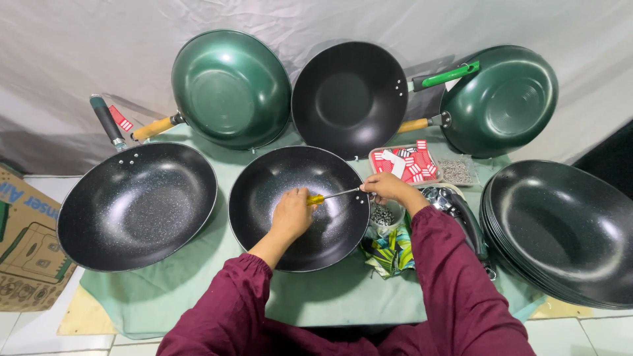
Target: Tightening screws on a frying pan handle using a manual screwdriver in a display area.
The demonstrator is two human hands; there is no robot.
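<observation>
**Screwdriver at the rim of the middle wok**

The left hand [292, 212] hovers over the bowl of the speckled black wok [277, 191], its grip closed around the yellow handle of a screwdriver [328, 196]. The thin metal shaft runs right to the wok's right rim, where the right hand [388, 187] pinches shut at the tip (what small part it holds there I cannot tell).

Room is tight on the green-clothed bench [198, 296]. A second speckled wok [136, 204] with a dark handle lies just left, the rims nearly meeting. A stack of smooth black woks [560, 231] crowds the right side and overhangs the bench edge. The only free cloth is the strip in front, by the maroon sleeves.

Against the white backdrop lean three more pans: a glossy green one [231, 89] with a wooden handle, a matte black one [348, 97], and another green one [501, 99]. Beside the right hand sit a small tub of metal fasteners [382, 215], a tray of red-and-white tags [403, 165], and a folded patterned cloth [389, 254]. A cardboard box [23, 244] stands on the floor at left.
</observation>
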